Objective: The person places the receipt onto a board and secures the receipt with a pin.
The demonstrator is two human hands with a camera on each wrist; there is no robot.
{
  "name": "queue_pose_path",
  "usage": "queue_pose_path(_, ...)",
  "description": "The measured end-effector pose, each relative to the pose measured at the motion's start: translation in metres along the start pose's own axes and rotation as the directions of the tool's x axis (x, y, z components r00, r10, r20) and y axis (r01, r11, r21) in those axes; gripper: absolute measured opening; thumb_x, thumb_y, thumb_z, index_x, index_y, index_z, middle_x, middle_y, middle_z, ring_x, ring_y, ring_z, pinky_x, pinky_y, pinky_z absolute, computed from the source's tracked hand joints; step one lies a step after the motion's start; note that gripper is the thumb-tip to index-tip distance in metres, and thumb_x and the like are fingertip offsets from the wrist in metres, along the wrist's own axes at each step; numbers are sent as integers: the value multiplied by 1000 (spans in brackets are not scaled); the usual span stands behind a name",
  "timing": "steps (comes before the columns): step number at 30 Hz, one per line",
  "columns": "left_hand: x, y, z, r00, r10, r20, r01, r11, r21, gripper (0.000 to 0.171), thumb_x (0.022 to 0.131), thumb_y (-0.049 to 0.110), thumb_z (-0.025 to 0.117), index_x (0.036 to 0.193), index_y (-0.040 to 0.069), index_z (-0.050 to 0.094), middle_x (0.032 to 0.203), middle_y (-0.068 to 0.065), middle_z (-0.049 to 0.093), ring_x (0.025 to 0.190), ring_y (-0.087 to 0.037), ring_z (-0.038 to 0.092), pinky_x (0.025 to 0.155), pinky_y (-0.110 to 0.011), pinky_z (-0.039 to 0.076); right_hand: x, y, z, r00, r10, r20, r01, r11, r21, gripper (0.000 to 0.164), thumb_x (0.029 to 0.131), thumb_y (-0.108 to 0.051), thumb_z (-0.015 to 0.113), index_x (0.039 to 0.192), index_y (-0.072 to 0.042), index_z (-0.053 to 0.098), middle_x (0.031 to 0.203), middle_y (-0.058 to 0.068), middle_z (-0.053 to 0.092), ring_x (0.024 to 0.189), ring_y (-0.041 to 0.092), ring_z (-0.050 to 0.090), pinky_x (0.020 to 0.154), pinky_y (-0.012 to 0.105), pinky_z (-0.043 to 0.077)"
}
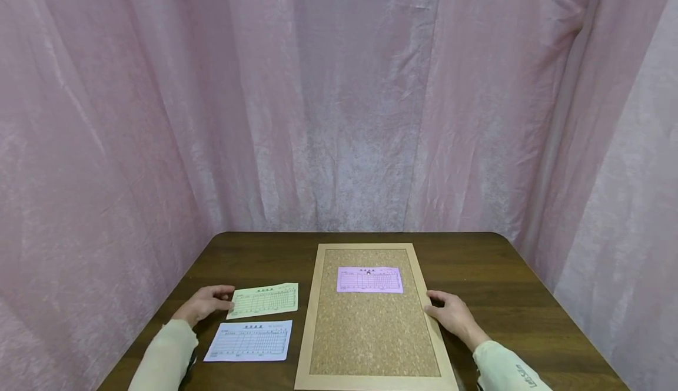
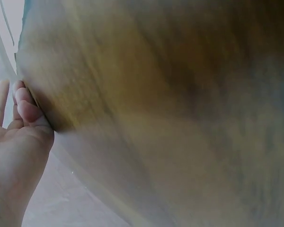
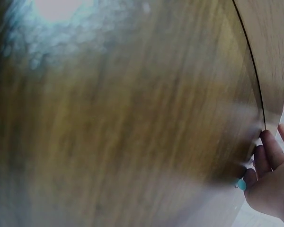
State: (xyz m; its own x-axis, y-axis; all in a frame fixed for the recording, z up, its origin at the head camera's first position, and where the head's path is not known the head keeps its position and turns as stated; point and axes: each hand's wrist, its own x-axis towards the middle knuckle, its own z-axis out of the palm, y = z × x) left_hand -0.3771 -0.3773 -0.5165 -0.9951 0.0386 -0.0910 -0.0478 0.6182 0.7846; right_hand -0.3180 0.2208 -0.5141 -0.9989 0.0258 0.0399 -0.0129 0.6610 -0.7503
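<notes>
My left hand [image 1: 203, 302] is at the left edge of a green printed slip [image 1: 265, 300], with fingertips and thumb right at the paper. A bluish-white slip [image 1: 249, 341] lies just in front of it. At the right side of a wood-framed cork board [image 1: 376, 335], my right hand [image 1: 451, 314] has its thumb and forefinger against the frame. In the right wrist view, a teal push pin [image 3: 241, 184] sticks out beside that hand's curled little finger. A purple slip [image 1: 369, 285] lies on the upper cork, with a small dark pin [image 1: 368, 272] at its top middle.
Everything lies on a dark brown wooden table [image 1: 492, 273] with rounded far corners. Pink curtains [image 1: 360, 102] hang behind it and along both sides. The board stands lengthwise near the middle, its near edge close to the bottom of the head view.
</notes>
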Motion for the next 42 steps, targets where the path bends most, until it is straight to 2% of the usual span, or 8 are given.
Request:
queue_pose_path(13,7,-1,0,1000,-21,-1,21,999,39,59,80,5,81,131,-12,56,103,-15,57,99,-28,48,87,-40,39,0,2,2,1000,8,-8,-8,1000,20,44,91,-16,70,131,2,62,134,25,58,129,47,46,103,60,36)
queue_pose_path(26,8,0,4,998,-63,-4,63,996,59,65,79,12,84,133,-10,55,109,-17,55,104,-32,46,95,-50,37,1,2,2,1000,6,-5,-6,1000,3,44,92,-15,69,131,2,61,134,26,57,128,47,46,102,61,37)
queue_pose_path(34,9,-1,5,999,-34,-6,35,993,114,61,80,11,83,132,-9,57,110,-18,57,103,-31,48,95,-50,39,3,3,3,1000,16,5,-16,1000,9,44,93,-15,68,133,2,60,136,26,55,129,48,45,103,61,36)
queue_pose_path(42,7,3,6,998,-63,-16,65,993,101,57,81,10,81,130,-8,59,113,-20,57,104,-32,48,96,-53,38,2,3,3,1000,11,1,-11,1000,7,43,93,-15,68,132,2,61,135,26,57,128,47,46,102,61,37)
